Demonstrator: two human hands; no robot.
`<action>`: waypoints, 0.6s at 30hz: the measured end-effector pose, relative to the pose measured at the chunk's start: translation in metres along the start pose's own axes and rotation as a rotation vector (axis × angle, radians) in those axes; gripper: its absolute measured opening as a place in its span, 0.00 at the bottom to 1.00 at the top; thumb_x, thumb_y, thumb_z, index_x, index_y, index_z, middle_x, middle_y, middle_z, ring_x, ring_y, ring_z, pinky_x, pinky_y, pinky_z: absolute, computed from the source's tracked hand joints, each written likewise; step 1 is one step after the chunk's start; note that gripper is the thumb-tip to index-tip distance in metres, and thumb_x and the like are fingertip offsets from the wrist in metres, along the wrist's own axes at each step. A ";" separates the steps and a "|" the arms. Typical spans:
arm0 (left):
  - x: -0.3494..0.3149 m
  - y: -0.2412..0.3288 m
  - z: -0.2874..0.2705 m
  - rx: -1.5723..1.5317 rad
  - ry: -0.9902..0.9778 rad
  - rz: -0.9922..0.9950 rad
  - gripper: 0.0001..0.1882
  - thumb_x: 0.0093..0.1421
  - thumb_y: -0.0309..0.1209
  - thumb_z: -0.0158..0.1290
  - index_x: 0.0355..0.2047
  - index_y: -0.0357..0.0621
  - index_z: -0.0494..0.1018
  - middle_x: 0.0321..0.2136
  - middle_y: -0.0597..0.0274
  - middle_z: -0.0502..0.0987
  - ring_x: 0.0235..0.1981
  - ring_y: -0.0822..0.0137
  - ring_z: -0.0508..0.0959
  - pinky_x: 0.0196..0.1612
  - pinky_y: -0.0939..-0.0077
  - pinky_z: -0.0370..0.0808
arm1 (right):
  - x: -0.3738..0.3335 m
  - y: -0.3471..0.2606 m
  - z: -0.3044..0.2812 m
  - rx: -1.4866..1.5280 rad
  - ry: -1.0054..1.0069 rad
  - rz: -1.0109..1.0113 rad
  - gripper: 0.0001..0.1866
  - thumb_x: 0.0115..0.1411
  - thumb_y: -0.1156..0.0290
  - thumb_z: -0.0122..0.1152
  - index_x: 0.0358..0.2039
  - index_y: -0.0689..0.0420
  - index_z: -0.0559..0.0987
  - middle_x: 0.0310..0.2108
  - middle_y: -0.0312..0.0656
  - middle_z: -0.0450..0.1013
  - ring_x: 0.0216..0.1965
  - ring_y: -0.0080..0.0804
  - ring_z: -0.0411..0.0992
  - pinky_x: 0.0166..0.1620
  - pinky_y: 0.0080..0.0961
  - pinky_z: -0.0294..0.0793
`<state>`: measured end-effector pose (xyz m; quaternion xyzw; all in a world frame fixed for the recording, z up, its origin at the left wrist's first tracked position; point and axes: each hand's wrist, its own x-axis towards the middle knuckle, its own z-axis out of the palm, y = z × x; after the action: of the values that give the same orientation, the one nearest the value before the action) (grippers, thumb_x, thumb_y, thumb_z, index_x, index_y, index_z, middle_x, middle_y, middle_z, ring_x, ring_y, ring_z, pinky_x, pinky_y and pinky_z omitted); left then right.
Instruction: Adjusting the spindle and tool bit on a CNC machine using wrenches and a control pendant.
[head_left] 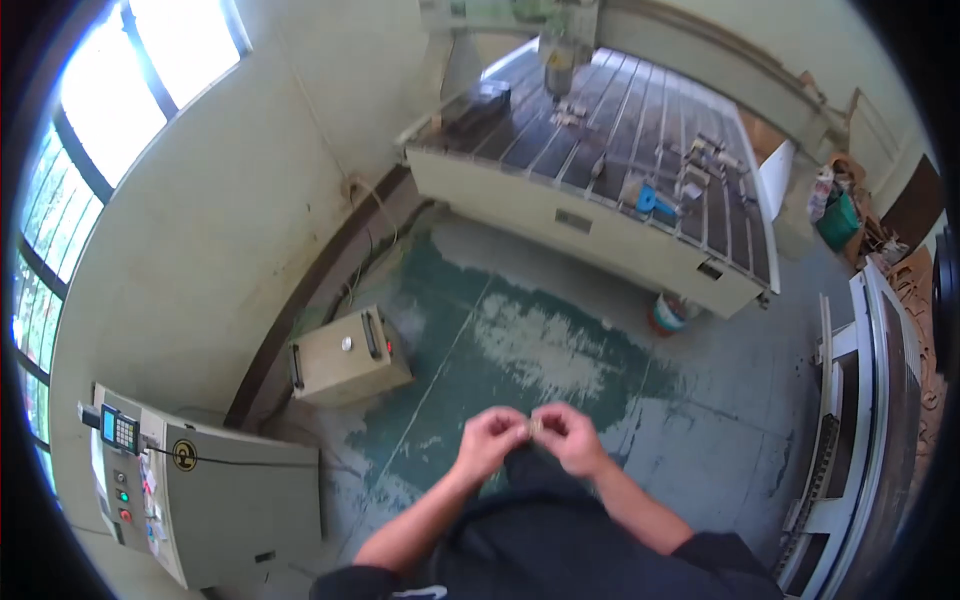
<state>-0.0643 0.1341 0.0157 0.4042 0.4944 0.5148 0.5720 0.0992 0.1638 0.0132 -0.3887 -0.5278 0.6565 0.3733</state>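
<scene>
My left hand point(492, 438) and my right hand point(568, 438) meet in front of my body, thumbs and forefingers pinched together. Between the fingertips is a small yellowish thing point(536, 426), too small to name. Both hands seem to grip it, one from each side. Below them shows my dark shirt point(580, 540). The hands are over the floor, well away from the machine bed and the cabinets.
Ahead stands a large CNC router table point(510, 185) with a blue tool point(655, 202) and loose parts on its slotted bed. A beige box point(340, 365) and a control cabinet point(240, 500) are at left. A bucket point(667, 314) sits under the table; a metal frame point(850, 430) stands right.
</scene>
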 end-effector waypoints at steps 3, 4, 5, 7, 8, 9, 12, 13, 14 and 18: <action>0.067 0.043 -0.010 -0.115 -0.020 0.088 0.09 0.51 0.25 0.57 0.33 0.35 0.72 0.28 0.64 0.75 0.29 0.78 0.73 0.33 0.84 0.71 | 0.079 -0.025 -0.012 0.151 -0.090 -0.042 0.12 0.54 0.79 0.57 0.39 0.59 0.71 0.32 0.36 0.72 0.34 0.19 0.69 0.39 0.16 0.69; 0.087 0.054 -0.020 -0.135 -0.030 0.127 0.12 0.50 0.25 0.58 0.35 0.35 0.72 0.29 0.64 0.76 0.30 0.77 0.73 0.34 0.83 0.71 | 0.105 -0.033 -0.011 0.157 -0.107 -0.016 0.12 0.54 0.79 0.57 0.39 0.59 0.71 0.32 0.36 0.72 0.34 0.19 0.69 0.39 0.16 0.69; 0.108 0.062 -0.032 -0.040 -0.027 0.185 0.14 0.48 0.25 0.59 0.36 0.35 0.72 0.30 0.63 0.76 0.31 0.76 0.74 0.35 0.82 0.72 | 0.130 -0.046 -0.008 0.105 -0.121 -0.089 0.12 0.53 0.77 0.58 0.39 0.58 0.72 0.30 0.33 0.71 0.31 0.16 0.67 0.35 0.14 0.66; 0.145 0.078 -0.054 0.048 -0.004 0.237 0.16 0.47 0.25 0.60 0.37 0.35 0.72 0.31 0.63 0.75 0.33 0.75 0.74 0.37 0.81 0.72 | 0.178 -0.070 -0.003 0.050 -0.153 -0.161 0.13 0.52 0.75 0.60 0.39 0.56 0.73 0.28 0.30 0.71 0.28 0.13 0.64 0.30 0.13 0.62; 0.162 0.088 -0.062 0.049 0.001 0.268 0.16 0.47 0.24 0.61 0.37 0.35 0.72 0.31 0.63 0.75 0.33 0.75 0.74 0.37 0.81 0.71 | 0.199 -0.079 -0.001 0.046 -0.169 -0.148 0.13 0.52 0.75 0.60 0.39 0.56 0.73 0.28 0.30 0.71 0.28 0.13 0.64 0.30 0.13 0.62; 0.178 0.096 -0.070 0.050 0.004 0.302 0.17 0.46 0.24 0.61 0.37 0.35 0.72 0.31 0.63 0.75 0.33 0.75 0.73 0.37 0.81 0.71 | 0.219 -0.087 0.001 -0.031 -0.182 -0.190 0.13 0.52 0.75 0.60 0.39 0.57 0.73 0.28 0.30 0.71 0.28 0.14 0.64 0.30 0.14 0.62; 0.231 0.107 -0.095 0.127 0.075 0.336 0.16 0.44 0.25 0.62 0.35 0.40 0.74 0.29 0.63 0.76 0.28 0.76 0.73 0.34 0.82 0.71 | 0.280 -0.095 0.006 -0.114 -0.194 -0.231 0.12 0.52 0.75 0.60 0.39 0.57 0.73 0.28 0.31 0.71 0.28 0.15 0.65 0.30 0.14 0.63; 0.249 0.110 -0.105 0.122 0.070 0.341 0.16 0.44 0.25 0.62 0.35 0.40 0.74 0.29 0.63 0.76 0.28 0.76 0.73 0.34 0.82 0.71 | 0.301 -0.096 0.009 -0.111 -0.182 -0.225 0.12 0.52 0.75 0.60 0.38 0.58 0.73 0.28 0.31 0.71 0.28 0.15 0.65 0.30 0.15 0.62; 0.269 0.114 -0.116 0.139 0.074 0.348 0.16 0.44 0.24 0.62 0.35 0.40 0.74 0.28 0.63 0.76 0.28 0.76 0.73 0.34 0.82 0.71 | 0.322 -0.097 0.012 -0.119 -0.174 -0.229 0.12 0.52 0.75 0.60 0.38 0.58 0.73 0.28 0.31 0.71 0.28 0.15 0.65 0.30 0.15 0.62; 0.346 0.125 -0.159 0.112 0.039 0.338 0.16 0.44 0.24 0.61 0.36 0.39 0.74 0.28 0.65 0.76 0.27 0.77 0.72 0.33 0.83 0.70 | 0.400 -0.099 0.028 0.016 -0.130 -0.155 0.13 0.53 0.75 0.59 0.39 0.59 0.72 0.31 0.33 0.72 0.31 0.17 0.67 0.35 0.15 0.66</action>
<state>-0.2508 0.4863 0.0558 0.5029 0.4582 0.5830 0.4440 -0.0857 0.5285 0.0679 -0.3002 -0.5740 0.6538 0.3911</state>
